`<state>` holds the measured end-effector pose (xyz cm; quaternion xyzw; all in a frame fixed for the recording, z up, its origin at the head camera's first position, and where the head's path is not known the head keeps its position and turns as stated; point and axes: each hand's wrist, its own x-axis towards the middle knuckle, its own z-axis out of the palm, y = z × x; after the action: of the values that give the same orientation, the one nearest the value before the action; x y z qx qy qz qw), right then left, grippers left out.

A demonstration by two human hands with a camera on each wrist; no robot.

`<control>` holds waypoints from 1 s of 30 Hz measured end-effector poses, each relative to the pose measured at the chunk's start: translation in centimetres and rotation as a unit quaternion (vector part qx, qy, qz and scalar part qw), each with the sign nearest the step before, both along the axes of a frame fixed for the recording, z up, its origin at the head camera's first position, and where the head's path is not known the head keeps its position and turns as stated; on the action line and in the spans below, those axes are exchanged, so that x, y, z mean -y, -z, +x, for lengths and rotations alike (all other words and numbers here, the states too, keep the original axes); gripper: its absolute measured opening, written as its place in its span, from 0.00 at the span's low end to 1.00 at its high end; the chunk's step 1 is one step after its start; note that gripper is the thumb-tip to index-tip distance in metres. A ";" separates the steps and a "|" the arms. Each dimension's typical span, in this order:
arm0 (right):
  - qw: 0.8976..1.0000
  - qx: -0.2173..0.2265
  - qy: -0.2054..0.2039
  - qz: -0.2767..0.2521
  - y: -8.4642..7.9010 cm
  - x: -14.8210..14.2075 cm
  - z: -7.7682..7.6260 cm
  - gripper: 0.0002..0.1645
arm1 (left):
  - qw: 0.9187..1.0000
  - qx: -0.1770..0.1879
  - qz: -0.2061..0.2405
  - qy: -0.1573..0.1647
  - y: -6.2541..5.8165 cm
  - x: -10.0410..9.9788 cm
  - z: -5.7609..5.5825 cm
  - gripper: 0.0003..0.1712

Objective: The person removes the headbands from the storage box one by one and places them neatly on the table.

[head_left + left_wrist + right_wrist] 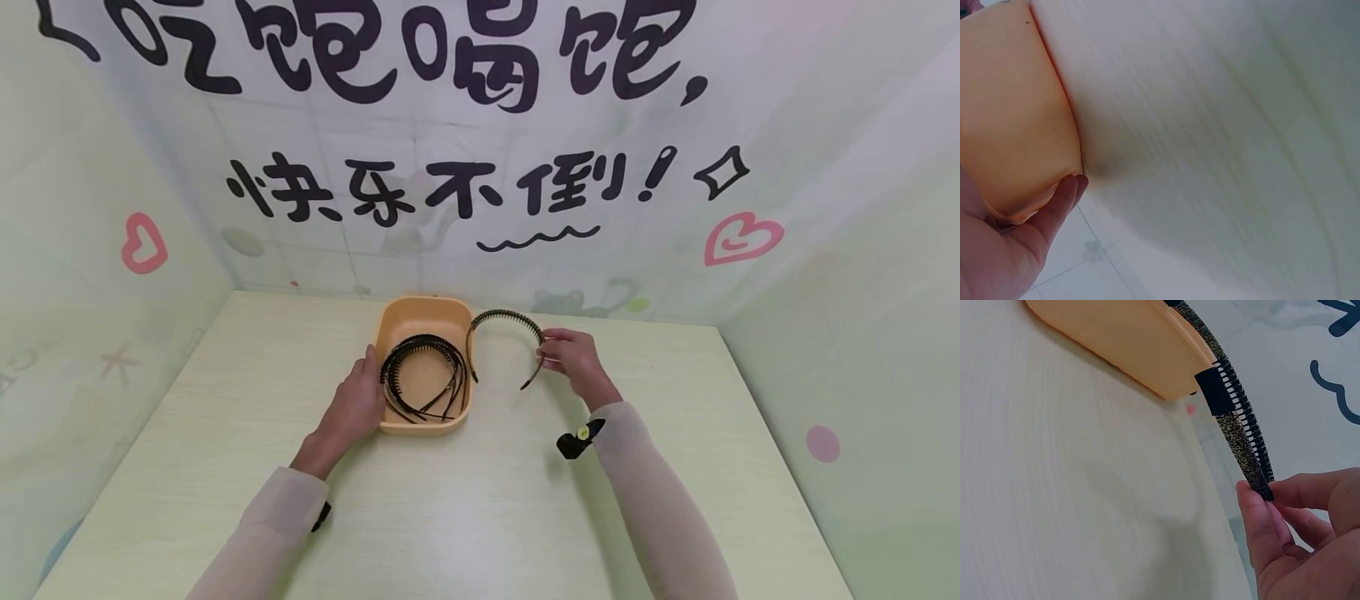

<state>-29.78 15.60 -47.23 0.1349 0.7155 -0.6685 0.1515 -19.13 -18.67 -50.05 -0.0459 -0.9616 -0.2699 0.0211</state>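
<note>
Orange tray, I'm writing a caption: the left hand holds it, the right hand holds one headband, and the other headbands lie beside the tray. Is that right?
Not quite: the head view shows the other headbands lying inside the orange tray, not beside it. The left hand does hold the tray, and the right hand one headband.

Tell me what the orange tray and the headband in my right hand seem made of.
The orange tray looks like moulded plastic with a smooth finish, judging by its rounded corners and even colour. The headband is probably plastic, given its springy-looking arc and teeth; its speckled face looks matte, perhaps fabric-covered.
</note>
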 end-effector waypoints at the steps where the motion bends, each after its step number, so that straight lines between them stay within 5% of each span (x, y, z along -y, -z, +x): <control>1: 1.000 0.002 0.002 0.000 0.1 -0.2 -0.1 0.23 | 1.000 0.000 0.000 0.000 0.0 0.0 0.0 0.37; 30: 0.999 -0.001 0.033 0.023 3.2 -0.6 0.0 0.20 | 1.000 0.009 -0.001 -0.007 0.0 0.0 0.0 0.37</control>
<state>-29.79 16.24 -50.44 0.1611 0.7263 -0.6563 0.1258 -19.11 -18.63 -50.09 -0.0366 -0.9622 -0.2696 0.0142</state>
